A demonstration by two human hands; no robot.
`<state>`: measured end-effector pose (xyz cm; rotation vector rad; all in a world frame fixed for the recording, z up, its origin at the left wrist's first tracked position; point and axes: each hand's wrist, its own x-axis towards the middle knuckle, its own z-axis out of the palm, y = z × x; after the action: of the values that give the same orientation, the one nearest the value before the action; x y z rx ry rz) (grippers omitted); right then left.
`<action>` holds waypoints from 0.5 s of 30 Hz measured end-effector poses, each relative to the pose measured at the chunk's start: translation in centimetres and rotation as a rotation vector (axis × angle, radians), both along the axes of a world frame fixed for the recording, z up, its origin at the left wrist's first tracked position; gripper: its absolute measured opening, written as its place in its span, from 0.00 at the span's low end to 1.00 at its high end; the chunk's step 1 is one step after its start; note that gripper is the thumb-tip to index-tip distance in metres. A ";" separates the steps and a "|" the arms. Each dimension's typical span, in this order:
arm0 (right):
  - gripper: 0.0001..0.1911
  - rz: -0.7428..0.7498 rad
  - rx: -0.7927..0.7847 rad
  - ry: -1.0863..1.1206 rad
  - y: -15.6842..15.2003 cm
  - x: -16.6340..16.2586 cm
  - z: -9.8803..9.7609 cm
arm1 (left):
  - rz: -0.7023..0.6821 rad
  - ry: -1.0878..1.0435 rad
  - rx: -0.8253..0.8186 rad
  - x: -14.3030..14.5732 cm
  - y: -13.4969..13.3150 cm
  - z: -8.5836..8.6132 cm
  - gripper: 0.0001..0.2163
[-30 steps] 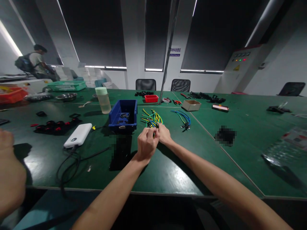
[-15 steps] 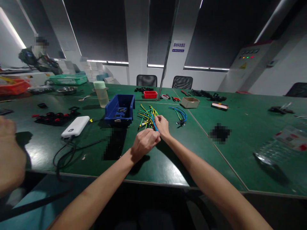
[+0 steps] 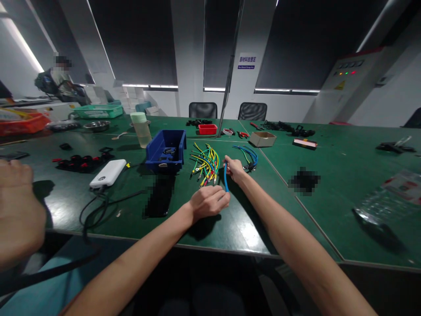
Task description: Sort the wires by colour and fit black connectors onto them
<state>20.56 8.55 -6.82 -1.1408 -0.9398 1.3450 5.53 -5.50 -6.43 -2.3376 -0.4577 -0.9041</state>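
Between my two hands a short blue wire [image 3: 226, 177] runs roughly upright, above the near part of the table. My left hand [image 3: 210, 202] is closed around its lower end. The fingertips of my right hand [image 3: 233, 168] pinch its upper end. Just beyond and to the left lies a loose pile of yellow and green wires [image 3: 207, 162], some with metal ring terminals. Past my right hand rests a smaller group of blue and green wires [image 3: 251, 157], curved together. The wire's ends are mostly covered by my fingers.
A blue bin [image 3: 166, 151] holds small dark parts left of the wires. Nearby are a phone [image 3: 160, 197], a white power bank [image 3: 108, 173] with cables and a bottle [image 3: 140, 131]. A cardboard box [image 3: 263, 139] stands behind. Another person's hand [image 3: 19, 210] is at far left.
Both hands have drawn the blue wire off the yellow and green pile, toward the right and nearer to me. The pile now shows uncovered.
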 end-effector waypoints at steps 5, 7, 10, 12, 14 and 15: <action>0.17 -0.172 -0.017 0.040 1.1 0.8 -0.3 | 0.107 -0.043 -0.097 0.4 -0.2 0.3 0.07; 0.17 -0.276 -0.005 0.023 1.5 1.0 -0.4 | 0.150 -0.096 -0.131 0.6 -0.4 0.6 0.08; 0.16 -0.438 0.028 -0.045 1.7 1.1 -0.7 | 0.153 -0.158 -0.152 0.4 -0.4 1.3 0.07; 0.16 -0.507 0.047 -0.098 1.8 1.2 -1.0 | 0.178 -0.220 -0.158 -0.5 0.3 2.1 0.06; 0.18 -0.532 0.072 -0.161 1.9 1.2 -1.3 | 0.280 -0.321 -0.165 -2.1 1.7 3.1 0.04; 0.18 -0.533 0.086 -0.194 2.0 1.2 -1.4 | 0.370 -0.373 -0.166 -3.1 2.7 3.7 0.04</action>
<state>21.77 10.51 -8.22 -1.3531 -0.7478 0.7677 2.44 -2.79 -2.69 -2.1189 -1.1146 -1.1509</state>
